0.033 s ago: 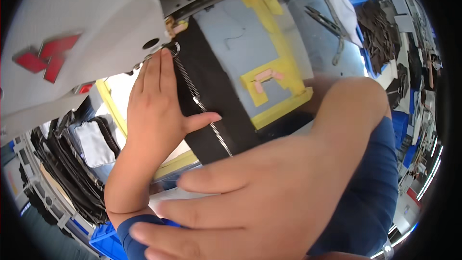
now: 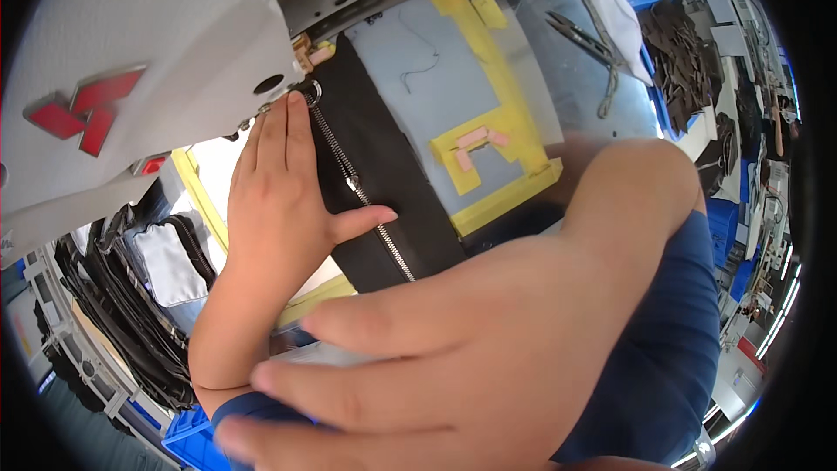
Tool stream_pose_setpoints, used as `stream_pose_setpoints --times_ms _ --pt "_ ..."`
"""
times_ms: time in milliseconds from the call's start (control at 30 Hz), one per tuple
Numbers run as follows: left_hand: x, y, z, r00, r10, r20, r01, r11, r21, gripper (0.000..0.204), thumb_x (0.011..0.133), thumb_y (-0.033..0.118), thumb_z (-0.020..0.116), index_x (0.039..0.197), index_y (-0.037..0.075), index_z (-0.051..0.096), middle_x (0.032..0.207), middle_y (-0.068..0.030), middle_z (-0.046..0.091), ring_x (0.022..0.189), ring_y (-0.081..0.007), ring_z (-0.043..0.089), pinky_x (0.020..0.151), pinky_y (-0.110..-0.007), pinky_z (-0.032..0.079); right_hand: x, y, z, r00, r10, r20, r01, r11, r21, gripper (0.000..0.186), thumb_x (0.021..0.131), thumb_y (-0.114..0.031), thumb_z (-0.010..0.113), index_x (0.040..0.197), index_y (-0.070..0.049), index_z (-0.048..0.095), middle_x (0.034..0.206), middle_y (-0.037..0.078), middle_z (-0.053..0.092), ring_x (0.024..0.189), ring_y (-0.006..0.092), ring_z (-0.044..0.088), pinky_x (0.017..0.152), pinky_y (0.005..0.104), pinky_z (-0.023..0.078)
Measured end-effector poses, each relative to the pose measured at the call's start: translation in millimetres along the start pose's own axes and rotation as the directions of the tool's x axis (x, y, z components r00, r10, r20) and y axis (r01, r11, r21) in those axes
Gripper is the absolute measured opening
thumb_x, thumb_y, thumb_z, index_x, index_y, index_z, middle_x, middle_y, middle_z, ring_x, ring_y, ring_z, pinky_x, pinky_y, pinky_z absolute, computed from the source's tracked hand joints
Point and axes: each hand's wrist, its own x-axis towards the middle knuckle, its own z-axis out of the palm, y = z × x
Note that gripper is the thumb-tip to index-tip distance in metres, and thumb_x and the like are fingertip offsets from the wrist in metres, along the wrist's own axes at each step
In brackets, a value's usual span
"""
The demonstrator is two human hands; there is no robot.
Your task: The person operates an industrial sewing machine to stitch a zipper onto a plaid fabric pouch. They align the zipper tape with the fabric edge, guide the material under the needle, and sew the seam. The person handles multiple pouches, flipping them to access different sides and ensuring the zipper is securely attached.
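Note:
My left hand [image 2: 283, 187] lies flat with its fingers stretched out on a strip of black fabric [image 2: 388, 153]. Its thumb reaches across a silver metal zipper [image 2: 336, 144] in that strip, just below the zipper slider [image 2: 352, 182]. The fingertips are close under the white sewing machine head [image 2: 192, 52], beside a metal ring [image 2: 316, 92] at the strip's far end; the needle area is hidden. Nearer to me, my right hand [image 2: 471, 349] hovers with fingers spread and nothing in them. It hides the strip's near end, and its fingertips are blurred.
Yellow tape [image 2: 510, 92] edges a pale blue plate [image 2: 418, 61] right of the fabric. Beyond lie dark metal snips [image 2: 580, 37] and a blue bin [image 2: 656, 87] with dark brown pieces. Stacked black pieces [image 2: 118, 323] hang at left, above a blue crate [image 2: 193, 440].
My right hand has shifted slightly to the left, its fingers a little further out. My left hand stays pressed on the fabric; the whole view has tilted slightly.

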Motion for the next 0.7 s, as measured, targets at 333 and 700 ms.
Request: stream_pose_setpoints --times_ms 333,700 --pt "-1.4 -3.2 -0.3 1.000 0.018 0.012 -0.017 0.998 -0.061 0.135 0.063 0.072 0.088 0.150 -0.020 0.043 0.149 -0.0364 0.053 0.141 -0.0480 0.053 0.122 -0.049 0.043 15.7 21.8 -46.3 0.953 -0.234 0.193 0.281 0.921 -0.271 0.027 0.091 -0.007 0.074 0.117 0.000 0.076 0.107 0.013 0.077 0.090 0.0267 0.073 0.087 0.0398 0.059" --pt "-16.8 7.1 -28.1 0.996 0.020 0.093 -0.010 0.994 -0.106 0.107 0.082 0.061 0.083 0.158 -0.004 0.045 0.154 -0.0340 0.051 0.141 -0.0460 0.055 0.116 -0.049 0.046 0.9 137.6 -193.2 0.730 0.677 0.094 -0.176 0.319 -0.931 0.035 0.092 -0.008 0.073 0.127 -0.010 0.069 0.106 0.014 0.077 0.097 0.0394 0.070 0.085 0.0478 0.056"
